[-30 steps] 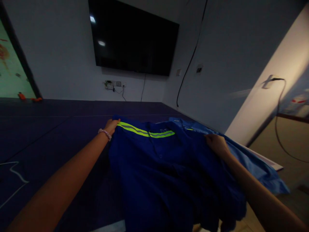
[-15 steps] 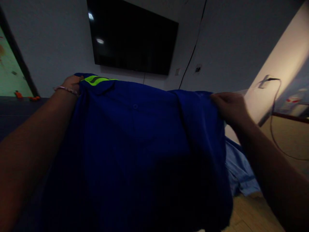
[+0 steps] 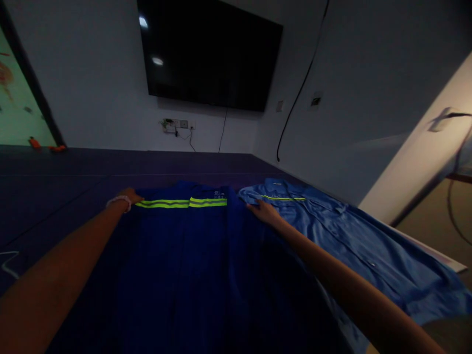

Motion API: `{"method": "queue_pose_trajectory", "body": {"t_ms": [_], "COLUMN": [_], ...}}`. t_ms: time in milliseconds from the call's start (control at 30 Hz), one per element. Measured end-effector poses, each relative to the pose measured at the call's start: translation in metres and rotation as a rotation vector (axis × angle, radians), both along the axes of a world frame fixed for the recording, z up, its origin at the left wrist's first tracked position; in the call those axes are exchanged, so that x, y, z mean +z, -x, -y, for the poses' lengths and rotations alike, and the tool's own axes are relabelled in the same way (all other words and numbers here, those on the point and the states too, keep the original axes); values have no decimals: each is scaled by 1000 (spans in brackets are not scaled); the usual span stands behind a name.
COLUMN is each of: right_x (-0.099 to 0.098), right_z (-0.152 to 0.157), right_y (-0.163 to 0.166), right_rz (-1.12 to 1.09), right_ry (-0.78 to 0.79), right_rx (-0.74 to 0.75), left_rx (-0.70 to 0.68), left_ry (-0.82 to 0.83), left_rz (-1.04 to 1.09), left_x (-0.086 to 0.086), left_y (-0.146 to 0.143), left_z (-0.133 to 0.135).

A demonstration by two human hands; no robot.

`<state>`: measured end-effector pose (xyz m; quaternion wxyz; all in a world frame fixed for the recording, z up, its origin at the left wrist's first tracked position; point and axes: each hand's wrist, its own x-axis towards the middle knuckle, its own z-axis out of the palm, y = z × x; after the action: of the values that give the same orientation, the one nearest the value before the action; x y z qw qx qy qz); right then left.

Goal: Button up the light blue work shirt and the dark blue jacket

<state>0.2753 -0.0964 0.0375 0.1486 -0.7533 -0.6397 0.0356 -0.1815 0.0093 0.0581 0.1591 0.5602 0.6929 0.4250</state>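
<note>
A dark blue work jacket (image 3: 162, 255) with yellow-green reflective strips across its chest is spread out before me, front up and collar away from me. At its left shoulder, my left hand (image 3: 129, 196) is closed on the cloth, a beaded bracelet round the wrist. My right hand (image 3: 266, 213) pinches the jacket by the opposite shoulder. Beyond that hand a lighter blue work shirt (image 3: 354, 246) with a thin yellow stripe lies beside the jacket, partly covered by my right forearm. The jacket's lower part is lost in shadow.
Both garments lie on a dark purple surface (image 3: 121, 164) that reaches the wall. A large television (image 3: 210, 54) hangs above, with sockets and cords (image 3: 180, 125) below it. Small orange objects (image 3: 55, 147) sit at the far left. A white strip (image 3: 435, 253) edges the surface on the right.
Both hands have lowered the jacket from a raised, hanging position onto the surface, away from me. Its chest strips, the surface and more of the lighter shirt now show.
</note>
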Motion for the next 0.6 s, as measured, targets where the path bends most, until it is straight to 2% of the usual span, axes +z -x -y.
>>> {"method": "queue_pose_trajectory", "body": {"t_ms": [100,167,267,433,600], "right_x": [-8,-10,-6,14,18], "right_z": [-26,-43,-70,-115,-133], "right_y": [18,30,39,39,48], "right_rz": [50,104,133,133,111], "right_ry": [25,66,51,-72,-125], "right_rx": [52,93,83,-15,-23], "left_rx": [38,45,68,189,299], "left_ry": [161,194,180,95,101], "left_rz": [-167,-268,-388,-522,-525], "left_x": [-12,-14,-10,4,6], "left_y": [-1,-2,-3,-3,-6], "left_z": [-10,-17,-28,-49,-56]}}
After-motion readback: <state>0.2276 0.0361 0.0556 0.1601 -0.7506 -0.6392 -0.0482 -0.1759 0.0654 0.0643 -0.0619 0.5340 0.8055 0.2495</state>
